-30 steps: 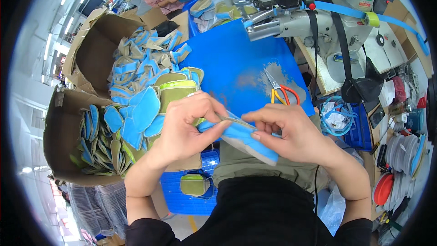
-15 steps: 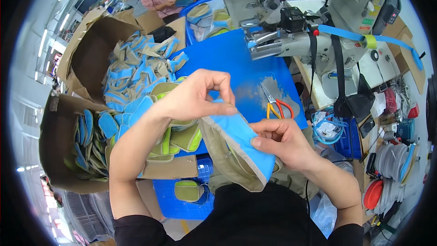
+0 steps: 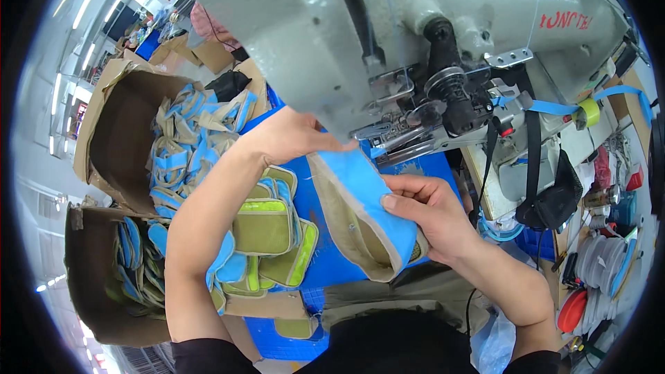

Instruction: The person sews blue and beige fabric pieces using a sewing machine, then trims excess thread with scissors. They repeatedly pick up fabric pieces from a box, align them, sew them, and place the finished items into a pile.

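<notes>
A curved fabric bag piece [image 3: 360, 180], blue outside with beige edging and a khaki inner side, hangs between my hands just below the head of a grey sewing machine [image 3: 450, 14]. My left hand [image 3: 299, 135] pinches its upper end close to the machine's metal guide [image 3: 402, 149]; some of its fingers are hidden. Thumb and fingers of my right hand [image 3: 431, 211] grip the blue side near the lower right end. Nothing else is in either hand.
A pile of khaki and blue pouch panels [image 3: 267, 232] lies left of the piece. Two cardboard boxes [image 3: 104, 138] hold more fabric parts. A blue tape [image 3: 554, 107] runs into the machine. White spools [image 3: 599, 256] and a red one [image 3: 571, 310] stand at right.
My view has shifted closer to the sewing machine, which now looms larger. The piece and both hands are nearer its guide. The orange-handled scissors are now out of sight.
</notes>
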Demonstrator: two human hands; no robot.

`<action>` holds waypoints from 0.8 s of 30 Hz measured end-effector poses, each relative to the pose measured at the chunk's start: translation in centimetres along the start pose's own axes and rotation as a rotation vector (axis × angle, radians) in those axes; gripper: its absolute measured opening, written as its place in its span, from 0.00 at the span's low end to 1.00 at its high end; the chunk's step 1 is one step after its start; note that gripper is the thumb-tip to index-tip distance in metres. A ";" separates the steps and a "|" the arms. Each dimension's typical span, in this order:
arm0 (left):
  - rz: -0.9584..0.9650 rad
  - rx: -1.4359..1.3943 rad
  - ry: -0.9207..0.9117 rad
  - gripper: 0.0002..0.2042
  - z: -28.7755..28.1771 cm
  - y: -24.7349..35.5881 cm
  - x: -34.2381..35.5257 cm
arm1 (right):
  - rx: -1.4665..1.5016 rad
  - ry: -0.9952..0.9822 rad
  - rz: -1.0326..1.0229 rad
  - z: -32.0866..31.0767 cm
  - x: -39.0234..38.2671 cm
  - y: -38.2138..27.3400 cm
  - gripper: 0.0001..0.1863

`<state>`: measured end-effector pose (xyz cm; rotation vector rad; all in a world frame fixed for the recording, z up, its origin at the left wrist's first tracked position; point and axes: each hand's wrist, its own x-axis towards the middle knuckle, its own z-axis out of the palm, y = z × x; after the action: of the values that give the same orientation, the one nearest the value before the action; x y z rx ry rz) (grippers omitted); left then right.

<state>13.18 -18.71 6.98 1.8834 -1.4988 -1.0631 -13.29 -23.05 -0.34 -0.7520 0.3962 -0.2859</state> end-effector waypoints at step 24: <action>0.167 -0.031 -0.065 0.20 -3.1 -4.8 4.8 | 0.158 0.204 -0.256 0.7 2.6 1.4 0.12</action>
<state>18.90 -22.30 3.73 1.6842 -1.6344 -1.0720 -10.54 -22.67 -1.53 -0.6193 0.4648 -0.6308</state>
